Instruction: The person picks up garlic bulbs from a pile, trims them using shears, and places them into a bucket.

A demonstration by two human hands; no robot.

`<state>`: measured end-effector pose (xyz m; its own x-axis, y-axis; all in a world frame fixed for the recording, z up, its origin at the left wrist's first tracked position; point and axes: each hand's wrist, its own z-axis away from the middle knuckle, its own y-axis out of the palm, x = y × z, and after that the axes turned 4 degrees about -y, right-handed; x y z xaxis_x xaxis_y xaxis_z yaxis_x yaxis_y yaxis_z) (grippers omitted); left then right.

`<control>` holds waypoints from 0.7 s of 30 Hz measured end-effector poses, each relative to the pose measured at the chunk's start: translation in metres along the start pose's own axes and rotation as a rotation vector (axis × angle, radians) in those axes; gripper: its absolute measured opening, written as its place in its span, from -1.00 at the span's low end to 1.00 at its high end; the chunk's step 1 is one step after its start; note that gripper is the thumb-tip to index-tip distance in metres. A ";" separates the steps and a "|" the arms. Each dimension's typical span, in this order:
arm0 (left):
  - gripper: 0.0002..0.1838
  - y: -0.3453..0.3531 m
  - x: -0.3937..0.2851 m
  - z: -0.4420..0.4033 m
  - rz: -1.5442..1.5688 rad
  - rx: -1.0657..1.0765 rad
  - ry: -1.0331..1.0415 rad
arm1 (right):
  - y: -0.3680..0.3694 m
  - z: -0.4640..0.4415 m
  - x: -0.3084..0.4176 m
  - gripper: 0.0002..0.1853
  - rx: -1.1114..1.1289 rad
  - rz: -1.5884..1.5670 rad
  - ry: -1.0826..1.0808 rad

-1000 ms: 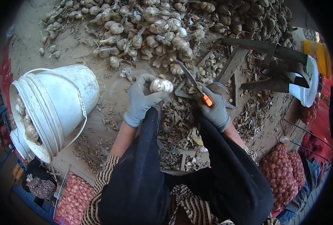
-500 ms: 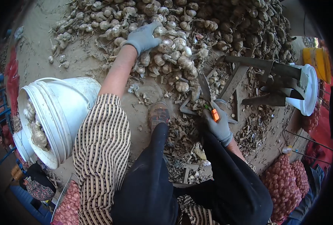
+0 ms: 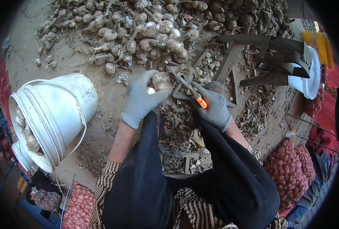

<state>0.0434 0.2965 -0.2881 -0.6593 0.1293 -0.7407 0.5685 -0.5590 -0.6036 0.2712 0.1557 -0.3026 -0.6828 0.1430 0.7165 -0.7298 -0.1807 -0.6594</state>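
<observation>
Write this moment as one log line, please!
left hand: garlic bulb | right hand: orange-handled cutter, near bulb's stalk | ahead: garlic pile | left side: white bucket, bulbs inside

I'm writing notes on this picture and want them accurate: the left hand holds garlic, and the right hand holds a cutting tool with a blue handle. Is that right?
Not quite: the handle isn't blue. The head view shows the right hand holding a cutting tool with an orange handle. The left hand does hold garlic.
</observation>
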 end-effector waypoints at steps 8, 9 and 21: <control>-0.38 -0.064 -0.014 0.044 0.664 -0.124 -0.164 | 0.013 0.001 -0.005 -0.46 -0.094 -0.402 0.158; -0.36 -0.075 -0.017 0.061 0.602 -0.285 -0.094 | 0.015 -0.001 -0.005 -0.46 -0.117 -0.397 0.124; -0.31 -0.274 0.036 0.172 -0.619 -1.063 -0.259 | 0.032 0.004 -0.019 -0.55 -0.149 -0.577 0.194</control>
<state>-0.2213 0.3134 -0.0987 -0.9654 -0.0983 -0.2417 0.1647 0.4889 -0.8567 0.2610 0.1436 -0.3362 -0.1609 0.3538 0.9214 -0.9703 0.1143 -0.2133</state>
